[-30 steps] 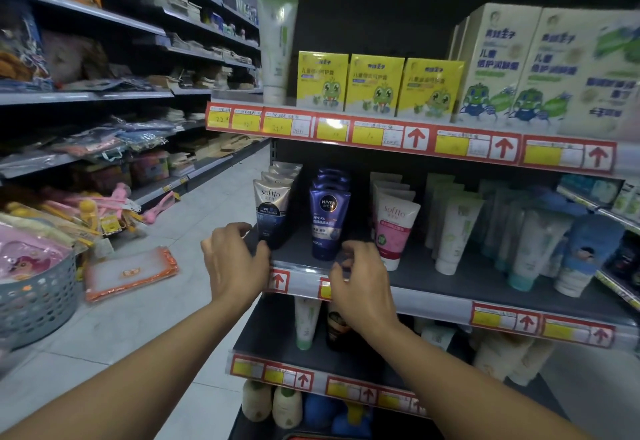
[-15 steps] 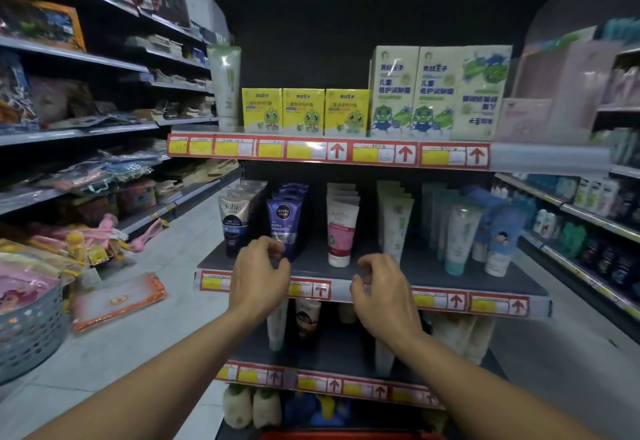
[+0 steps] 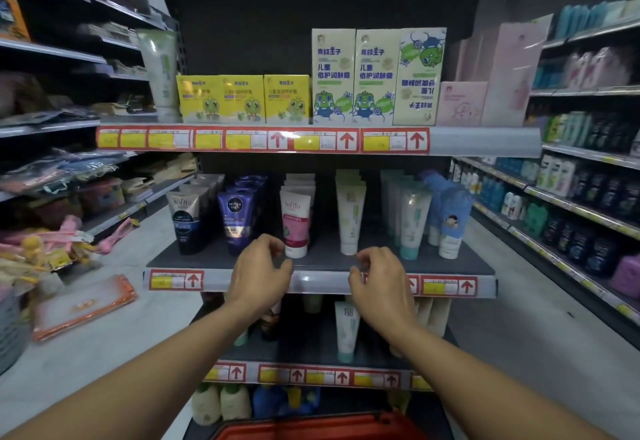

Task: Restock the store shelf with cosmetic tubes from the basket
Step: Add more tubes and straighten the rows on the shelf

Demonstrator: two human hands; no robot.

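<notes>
The shelf (image 3: 450,265) stands at twelve o'clock, tubes (image 3: 295,221) upright in rows. The red basket (image 3: 311,431) sits at six o'clock. Left hand (image 3: 258,275) and right hand (image 3: 381,287) hover at its edge, fingers curled, empty. Best reach down next, gripping one tube mid-body.

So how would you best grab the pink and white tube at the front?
Probably pinch the pink and white tube around its lower body just above the cap, coming straight from the front. It stands cap-down at the head of its row, with more tubes packed behind and open gaps at its sides.
</notes>
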